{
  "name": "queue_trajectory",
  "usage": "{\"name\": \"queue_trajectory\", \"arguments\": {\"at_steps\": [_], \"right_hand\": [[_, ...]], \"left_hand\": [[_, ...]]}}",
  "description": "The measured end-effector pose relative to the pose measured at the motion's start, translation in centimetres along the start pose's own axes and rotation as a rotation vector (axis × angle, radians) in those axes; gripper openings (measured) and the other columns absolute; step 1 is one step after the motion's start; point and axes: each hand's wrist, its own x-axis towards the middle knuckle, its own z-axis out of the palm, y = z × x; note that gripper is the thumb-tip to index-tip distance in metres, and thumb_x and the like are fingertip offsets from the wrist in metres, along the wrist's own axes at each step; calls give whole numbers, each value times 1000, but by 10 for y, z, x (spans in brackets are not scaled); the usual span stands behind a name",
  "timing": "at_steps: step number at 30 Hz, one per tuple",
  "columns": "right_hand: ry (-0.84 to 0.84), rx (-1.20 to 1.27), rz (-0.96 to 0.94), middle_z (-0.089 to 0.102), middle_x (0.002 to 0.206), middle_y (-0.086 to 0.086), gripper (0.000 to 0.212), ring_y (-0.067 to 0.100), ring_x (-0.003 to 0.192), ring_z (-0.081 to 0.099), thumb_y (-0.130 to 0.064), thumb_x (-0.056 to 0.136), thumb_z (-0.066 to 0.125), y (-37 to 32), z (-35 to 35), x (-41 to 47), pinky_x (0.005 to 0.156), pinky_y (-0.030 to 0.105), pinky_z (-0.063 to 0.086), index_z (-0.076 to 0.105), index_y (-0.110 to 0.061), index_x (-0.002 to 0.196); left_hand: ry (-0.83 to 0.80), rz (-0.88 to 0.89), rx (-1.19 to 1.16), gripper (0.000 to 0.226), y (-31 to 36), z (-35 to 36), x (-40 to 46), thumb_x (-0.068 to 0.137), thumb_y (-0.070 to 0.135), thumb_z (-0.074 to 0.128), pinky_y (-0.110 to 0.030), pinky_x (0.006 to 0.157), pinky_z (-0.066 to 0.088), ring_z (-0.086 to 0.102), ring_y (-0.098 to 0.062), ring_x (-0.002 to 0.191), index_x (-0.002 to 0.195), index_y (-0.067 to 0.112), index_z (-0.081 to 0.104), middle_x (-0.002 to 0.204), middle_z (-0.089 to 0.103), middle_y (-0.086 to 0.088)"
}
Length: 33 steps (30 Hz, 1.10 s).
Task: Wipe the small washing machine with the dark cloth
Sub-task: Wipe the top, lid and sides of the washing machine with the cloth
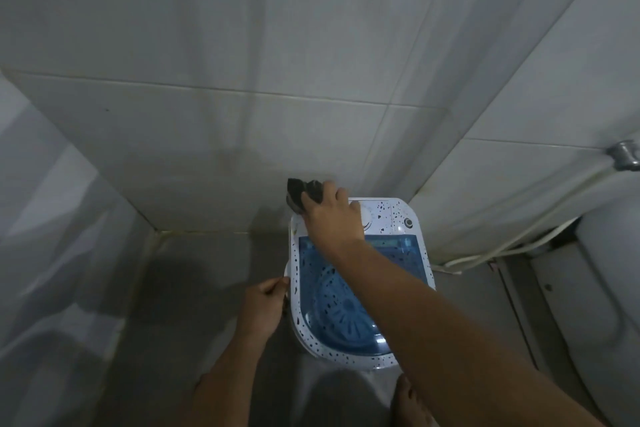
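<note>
A small white washing machine (401, 215) with dark speckles and a see-through blue lid (346, 305) stands on the floor against the tiled wall. My right hand (329, 218) reaches over the lid and is closed on the dark cloth (299, 196), which it presses at the machine's back left corner. My left hand (265, 308) grips a handle on the machine's left side, fingers curled around it. My right forearm hides part of the lid and the control panel.
Tiled walls close in behind and to the left. A metal tap (623, 154) with white hoses (502, 250) is on the right wall. A pale appliance (606, 288) stands at the right edge. My bare foot (408, 399) is in front of the machine.
</note>
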Motion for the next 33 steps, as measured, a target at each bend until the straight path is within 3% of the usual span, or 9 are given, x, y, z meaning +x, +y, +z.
{"name": "queue_trajectory", "arguments": {"at_steps": [6, 16, 21, 25, 30, 33], "right_hand": [[-53, -51, -165, 37, 136, 19, 50, 38, 115, 46, -18, 92, 58, -12, -5, -55, 90, 54, 45, 46, -17, 140], [-95, 19, 79, 40, 129, 13, 35, 34, 111, 45, -22, 91, 59, -20, -4, 35, 87, 45, 42, 60, -22, 125], [-1, 68, -20, 38, 135, 17, 39, 38, 112, 47, -29, 97, 56, -12, 11, -11, 90, 54, 45, 51, -24, 135], [49, 71, -142, 48, 122, 17, 45, 37, 104, 52, -31, 95, 58, 7, 15, -44, 86, 56, 51, 48, -27, 139], [-109, 143, 248, 40, 127, 14, 32, 35, 114, 45, -28, 101, 50, 22, -9, 9, 91, 54, 48, 52, -19, 132], [-103, 151, 254, 40, 127, 15, 34, 35, 114, 45, -34, 103, 44, 29, -8, 4, 91, 53, 49, 51, -18, 133]], "left_hand": [[-19, -2, -34, 23, -1, 2, 2, 96, 25, 57, -52, 83, 59, 74, -28, 81, 87, 22, 78, 78, 78, -1], [-23, -8, -16, 22, 1, 1, 0, 97, 26, 56, -52, 90, 57, 73, -25, 88, 94, 20, 77, 88, 78, -3], [15, -2, -28, 21, -1, 3, 1, 95, 25, 59, -53, 86, 58, 73, -31, 83, 86, 21, 78, 79, 78, -4], [16, -2, -46, 19, -1, 2, 2, 94, 23, 60, -53, 85, 59, 73, -30, 82, 85, 22, 77, 79, 78, -5], [28, -16, -45, 24, 2, 2, 2, 93, 18, 62, -50, 85, 59, 72, -25, 76, 75, 27, 75, 76, 78, -1], [24, -14, -47, 23, 0, 2, 3, 93, 19, 62, -50, 86, 59, 71, -23, 75, 77, 27, 75, 76, 77, -1]]}}
